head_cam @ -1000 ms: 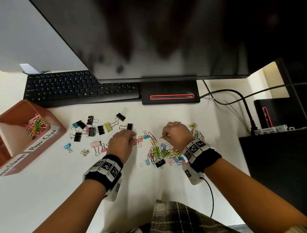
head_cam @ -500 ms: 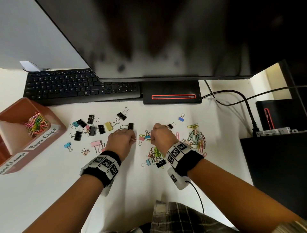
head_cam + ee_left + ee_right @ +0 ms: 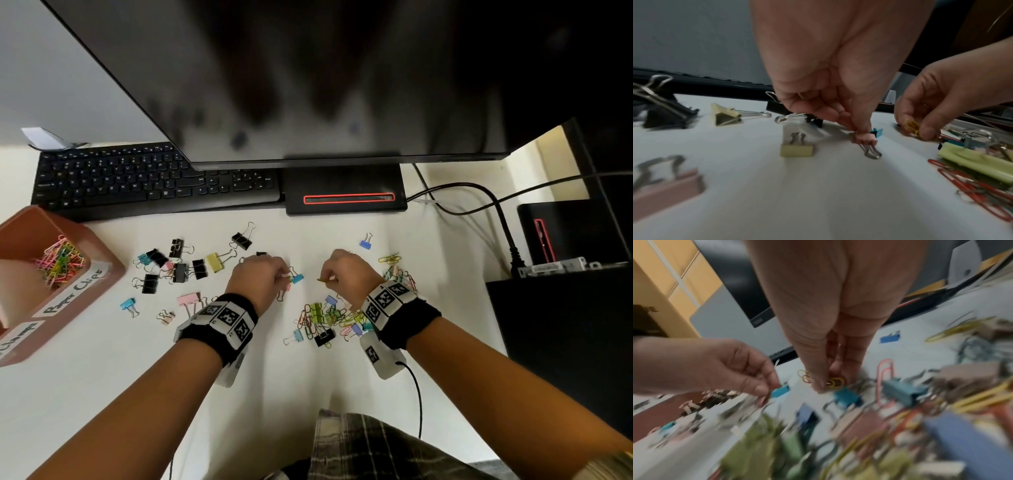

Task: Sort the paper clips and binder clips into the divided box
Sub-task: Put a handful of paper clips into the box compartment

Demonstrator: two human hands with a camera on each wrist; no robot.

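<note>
On the white desk my left hand (image 3: 283,276) pinches a small pink binder clip (image 3: 863,138) by its top, its wire handles hanging down. A teal binder clip (image 3: 297,278) lies just behind it. My right hand (image 3: 328,279) pinches a few yellow paper clips (image 3: 835,382) between thumb and fingers, a little to the right of the left hand. The brown divided box (image 3: 102,274) stands at the far left, with coloured paper clips (image 3: 60,260) in its compartment labelled "Paper Clips". A mixed pile of clips (image 3: 325,318) lies under my right wrist.
Several black, yellow and pink binder clips (image 3: 178,267) are spread between the box and my left hand. A blue binder clip (image 3: 365,242) lies alone further back. More paper clips (image 3: 397,274) sit right of my right hand. A keyboard (image 3: 137,185) and monitor base (image 3: 346,192) close off the back.
My right hand has moved left, away from the paper clips on the right, towards my left hand, then drawn slightly apart from it. The left hand has shifted a little away from me.
</note>
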